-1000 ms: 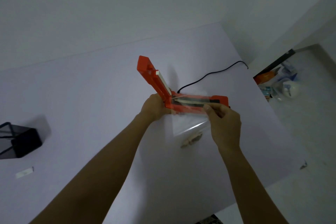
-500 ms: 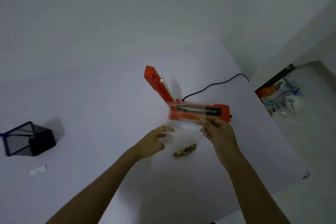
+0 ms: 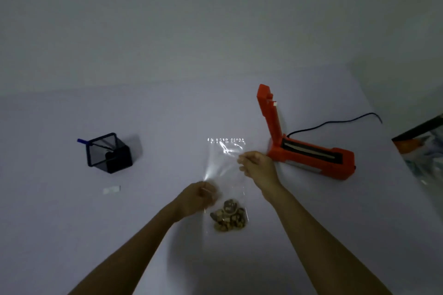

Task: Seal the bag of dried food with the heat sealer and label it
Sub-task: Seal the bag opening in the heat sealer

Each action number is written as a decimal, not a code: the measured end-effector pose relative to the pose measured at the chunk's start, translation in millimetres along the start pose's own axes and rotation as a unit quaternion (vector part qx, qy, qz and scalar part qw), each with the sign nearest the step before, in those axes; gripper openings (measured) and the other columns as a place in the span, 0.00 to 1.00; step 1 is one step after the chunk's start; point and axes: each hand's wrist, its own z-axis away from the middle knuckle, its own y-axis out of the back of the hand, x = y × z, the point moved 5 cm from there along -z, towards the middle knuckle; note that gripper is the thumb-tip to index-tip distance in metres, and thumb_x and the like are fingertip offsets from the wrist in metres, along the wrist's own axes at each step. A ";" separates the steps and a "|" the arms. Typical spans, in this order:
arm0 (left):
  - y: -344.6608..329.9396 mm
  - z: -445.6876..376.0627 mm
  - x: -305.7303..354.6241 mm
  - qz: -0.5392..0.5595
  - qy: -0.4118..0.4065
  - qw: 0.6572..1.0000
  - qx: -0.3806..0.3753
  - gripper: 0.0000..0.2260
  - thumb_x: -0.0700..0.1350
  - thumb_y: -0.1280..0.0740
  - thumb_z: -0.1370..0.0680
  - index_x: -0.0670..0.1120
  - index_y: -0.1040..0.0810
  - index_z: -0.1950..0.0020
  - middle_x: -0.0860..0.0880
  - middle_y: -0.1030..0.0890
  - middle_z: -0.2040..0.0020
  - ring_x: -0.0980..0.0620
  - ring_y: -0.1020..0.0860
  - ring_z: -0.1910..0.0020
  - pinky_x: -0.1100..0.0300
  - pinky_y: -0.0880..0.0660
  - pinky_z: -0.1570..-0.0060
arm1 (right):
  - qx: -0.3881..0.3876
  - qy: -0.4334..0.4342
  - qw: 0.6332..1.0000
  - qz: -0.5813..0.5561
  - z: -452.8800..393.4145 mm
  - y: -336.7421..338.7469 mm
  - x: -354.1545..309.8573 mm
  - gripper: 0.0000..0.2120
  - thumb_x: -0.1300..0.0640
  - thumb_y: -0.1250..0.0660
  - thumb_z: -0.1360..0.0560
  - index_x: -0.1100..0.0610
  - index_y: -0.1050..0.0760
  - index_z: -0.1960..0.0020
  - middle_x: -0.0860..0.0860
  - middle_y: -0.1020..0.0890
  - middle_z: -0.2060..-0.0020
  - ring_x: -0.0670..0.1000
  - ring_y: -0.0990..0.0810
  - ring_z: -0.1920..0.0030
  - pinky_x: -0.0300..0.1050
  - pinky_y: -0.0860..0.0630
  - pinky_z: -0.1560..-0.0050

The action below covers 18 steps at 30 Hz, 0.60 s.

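Note:
A clear plastic bag (image 3: 223, 167) lies flat on the white table, its top edge pointing away from me. Brown dried food pieces (image 3: 229, 219) are bunched at its near end. My left hand (image 3: 197, 196) pinches the bag's left edge near the food. My right hand (image 3: 257, 166) holds the bag's right edge higher up. To the right stands the orange heat sealer (image 3: 311, 155) with its lid raised upright. A small white label (image 3: 111, 189) lies on the table at the left.
A black mesh pen holder (image 3: 107, 153) with a blue pen stands at the left. The sealer's black cord (image 3: 335, 123) runs to the table's right edge. Beyond that edge, clutter lies on the floor (image 3: 422, 148).
The bag has come off the sealer's bar and moved left onto the table. Both hands moved with it, away from the sealer. The sealer's lid stays raised.

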 end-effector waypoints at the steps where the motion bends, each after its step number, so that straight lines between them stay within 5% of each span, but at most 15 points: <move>1: 5.7 -0.1 -6.2 -0.016 0.004 0.999 0.029 0.18 0.43 0.28 0.29 0.43 0.25 0.41 0.39 0.18 0.46 0.44 0.18 0.52 0.50 0.20 0.50 | -0.009 0.011 1.000 0.028 -4.4 -7.6 3.8 0.02 0.61 0.30 0.27 0.55 0.21 0.56 0.54 0.17 0.58 0.50 0.19 0.60 0.44 0.24 0.57; 3: 13.3 2.1 -12.1 -0.062 0.002 0.994 0.090 0.24 0.49 0.28 0.29 0.47 0.30 0.36 0.43 0.18 0.47 0.45 0.19 0.52 0.51 0.21 0.51 | -0.022 0.026 0.994 0.104 -11.1 -18.3 10.9 0.12 0.58 0.28 0.27 0.56 0.22 0.44 0.53 0.18 0.48 0.52 0.20 0.49 0.45 0.25 0.47; 6: 17.6 4.0 -12.2 -0.168 -0.061 0.969 0.169 0.31 0.48 0.31 0.24 0.43 0.42 0.26 0.42 0.26 0.36 0.48 0.24 0.45 0.63 0.26 0.48 | -0.022 0.083 0.963 0.254 -4.0 -24.3 17.8 0.31 0.55 0.30 0.26 0.56 0.38 0.26 0.51 0.31 0.29 0.51 0.32 0.30 0.46 0.34 0.31; 9: 15.1 7.4 -11.6 -0.352 -0.140 0.906 0.188 0.32 0.50 0.37 0.21 0.46 0.49 0.22 0.43 0.40 0.25 0.44 0.35 0.29 0.51 0.31 0.33 | -0.013 0.208 0.889 0.409 17.6 -29.2 28.1 0.29 0.53 0.37 0.22 0.55 0.42 0.24 0.51 0.38 0.25 0.50 0.42 0.25 0.45 0.41 0.27; 11: 12.1 4.3 -13.7 -0.473 -0.192 0.842 0.174 0.28 0.54 0.44 0.21 0.49 0.47 0.23 0.44 0.39 0.24 0.42 0.35 0.28 0.46 0.29 0.34 | -0.043 0.257 0.828 0.497 27.9 -37.0 46.2 0.24 0.51 0.44 0.19 0.57 0.39 0.25 0.54 0.36 0.26 0.53 0.42 0.24 0.51 0.41 0.25; 13: 9.4 -1.0 -18.6 -0.530 -0.187 0.814 0.145 0.26 0.55 0.49 0.22 0.48 0.42 0.25 0.43 0.35 0.25 0.40 0.32 0.29 0.42 0.28 0.36 | -0.083 0.257 0.773 0.575 30.6 -42.9 67.6 0.27 0.45 0.55 0.19 0.58 0.37 0.26 0.55 0.35 0.26 0.57 0.40 0.25 0.57 0.45 0.25; 18: 9.8 -11.2 -37.0 -0.592 -0.160 0.782 0.114 0.27 0.57 0.52 0.21 0.46 0.39 0.25 0.42 0.36 0.25 0.38 0.35 0.28 0.36 0.30 0.37 | -0.098 0.210 0.746 0.624 26.7 -44.7 83.8 0.34 0.41 0.68 0.21 0.55 0.43 0.24 0.55 0.42 0.24 0.58 0.45 0.24 0.56 0.52 0.27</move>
